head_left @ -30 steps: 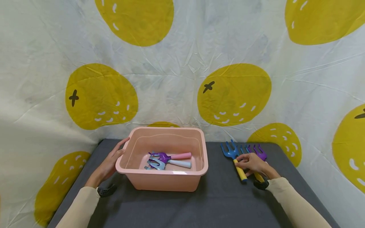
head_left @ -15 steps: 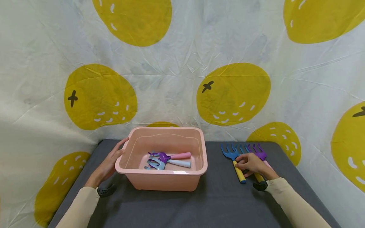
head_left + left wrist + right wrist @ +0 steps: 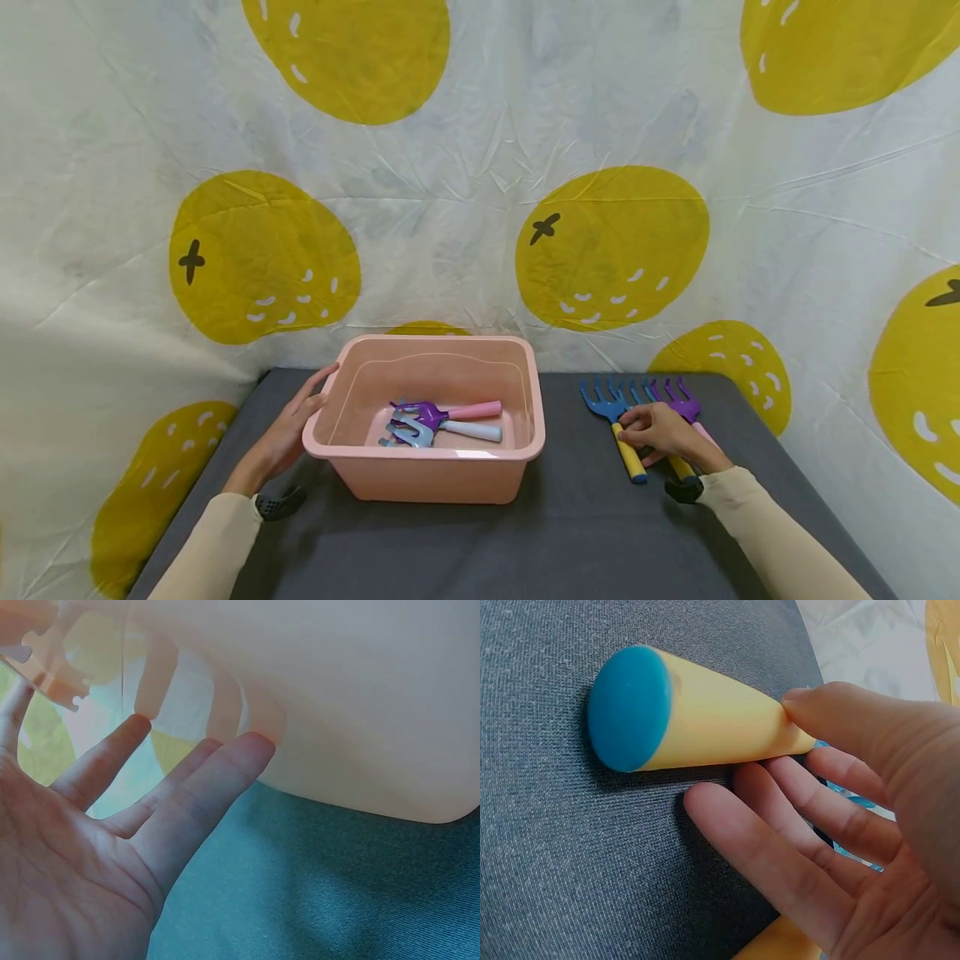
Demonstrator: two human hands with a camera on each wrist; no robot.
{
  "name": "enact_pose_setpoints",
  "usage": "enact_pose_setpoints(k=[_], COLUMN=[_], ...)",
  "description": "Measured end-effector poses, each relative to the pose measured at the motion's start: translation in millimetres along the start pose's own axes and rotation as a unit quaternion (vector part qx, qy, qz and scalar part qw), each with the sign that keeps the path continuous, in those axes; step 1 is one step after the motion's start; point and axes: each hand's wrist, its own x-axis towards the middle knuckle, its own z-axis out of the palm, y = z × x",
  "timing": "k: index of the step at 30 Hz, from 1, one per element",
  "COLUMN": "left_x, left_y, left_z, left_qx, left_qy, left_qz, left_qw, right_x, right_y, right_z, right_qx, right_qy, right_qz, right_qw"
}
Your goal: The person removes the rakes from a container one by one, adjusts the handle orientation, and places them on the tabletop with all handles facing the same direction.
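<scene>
My left hand (image 3: 283, 432) touches the left side of a pink plastic tub (image 3: 435, 478) with outstretched fingers. In the left wrist view the fingertips (image 3: 259, 746) meet the tub's outer wall. Far to the right, my right hand (image 3: 660, 429) pinches the yellow handle of a blue hand fork (image 3: 628, 454) lying on the table. The right wrist view has the thumb on one side of this handle (image 3: 712, 712) and fingertips along the other. Beneath that hand lies a second yellow-handled fork (image 3: 681, 468), partly hidden. Beside it is a purple fork (image 3: 684, 407) with a pink handle.
Inside the tub lie a purple fork with a pink handle (image 3: 476, 410) and a light blue fork (image 3: 471, 430), overlapping at their heads. A dark grey cloth covers the table (image 3: 555, 542). Behind hangs a white curtain (image 3: 450, 250) with yellow fruit prints.
The blue fork's tines were tipped up a second ago and have come down level with the neighbouring forks, the right hand still at its handle. The left hand stays at the tub.
</scene>
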Motion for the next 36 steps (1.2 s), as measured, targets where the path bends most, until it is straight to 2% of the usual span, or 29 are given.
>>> enact_pose_setpoints(k=[7, 15, 23, 30, 36], left_x=[-1.2, -0.8, -0.7, -0.7, -1.5], left_y=[0.3, 0.9, -0.2, 1.6, 1.8], left_z=[0.2, -1.9, -2.2, -1.5, -1.5], left_qx=[-0.008, -0.02, -0.015, -0.016, -0.02], left_qy=[-0.009, -0.019, -0.015, -0.011, -0.014], left_qz=[0.004, 0.008, 0.011, -0.004, 0.0], left_qw=[0.9999, 0.9996, 0.9997, 0.9998, 0.9997], right_x=[1, -1, 15, 29, 43], right_y=[-17, -73, -134, -182, -216], right_z=[-10, -32, -44, -42, -36], right_qx=[-0.043, -0.117, -0.179, -0.232, -0.256], right_qy=[-0.019, -0.053, -0.106, -0.125, -0.145], right_qz=[0.0, -0.017, -0.065, -0.097, -0.139], right_qw=[0.999, 0.992, 0.976, 0.96, 0.946])
